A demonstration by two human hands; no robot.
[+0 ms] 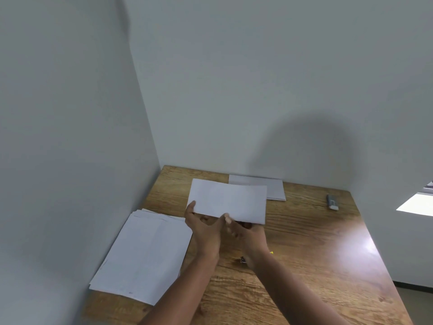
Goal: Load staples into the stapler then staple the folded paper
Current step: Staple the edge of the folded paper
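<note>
A folded white paper is held up above the wooden table, near its middle. My left hand holds its near left edge, thumb on top at the corner. My right hand pinches the near edge further right, thumb on top and fingers underneath. A small dark metal object with a bit of yellow beside it lies on the table under my right wrist, mostly hidden. I cannot tell whether it is the stapler.
A stack of white sheets lies at the table's left side, by the wall. More folded paper lies at the back near the wall. A small grey-and-white object sits at the back right. Walls close in on the left and back.
</note>
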